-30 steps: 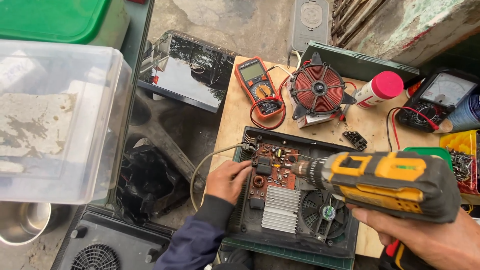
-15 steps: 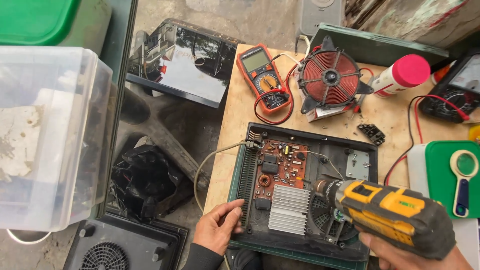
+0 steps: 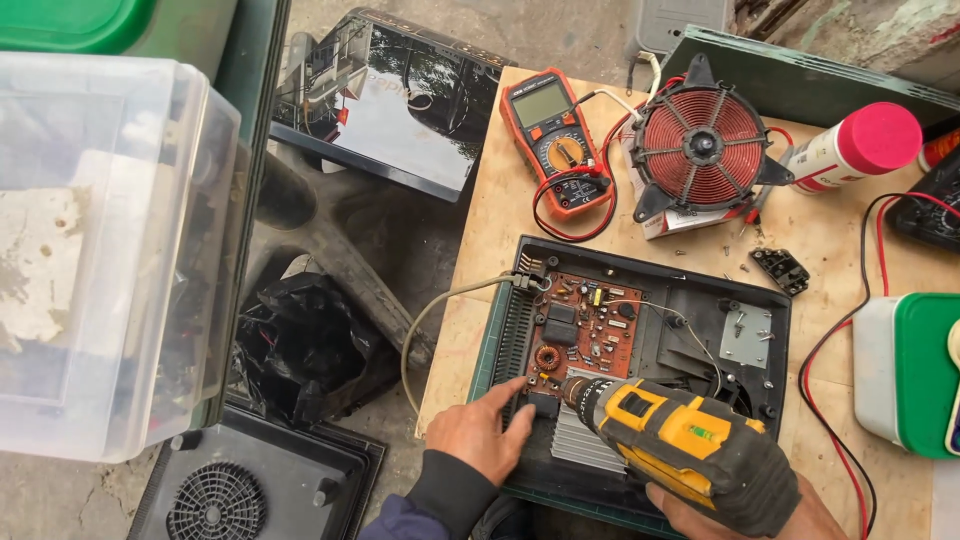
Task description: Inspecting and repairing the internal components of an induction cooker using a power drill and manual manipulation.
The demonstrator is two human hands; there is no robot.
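head view, with the open cooker base (image 3: 640,370) on the wooden bench as landmark. far left of it sits a clear plastic bin (image 3: 110,260) under a green lid (image 3: 70,22). between bin and base, on the ground, lie a black bag (image 3: 300,345) and, nearer the camera, a black panel with a round grille (image 3: 230,495). up and left of the base rests a glossy glass top (image 3: 400,100). a grey cord (image 3: 440,310) loops off the base's left edge.

the left hand (image 3: 480,432) lies on the base's lower left corner, fingers released and spread flat, fingertips touching the black part just below the brown board (image 3: 585,325). the drill (image 3: 680,445), yellow and black, lies tilted over the base's near side, its chuck down by the finned heatsink (image 3: 585,440) under the board. the right hand (image 3: 735,510) is clenched round the drill's grip, mostly cut off by the frame edge.

behind the base stand an orange meter (image 3: 555,135) with red lead, then the copper coil (image 3: 698,148), then a white can with pink cap (image 3: 855,150). loose screws (image 3: 745,262) lie near the base's far right corner. right of the base sits a green-and-white box (image 3: 910,370).
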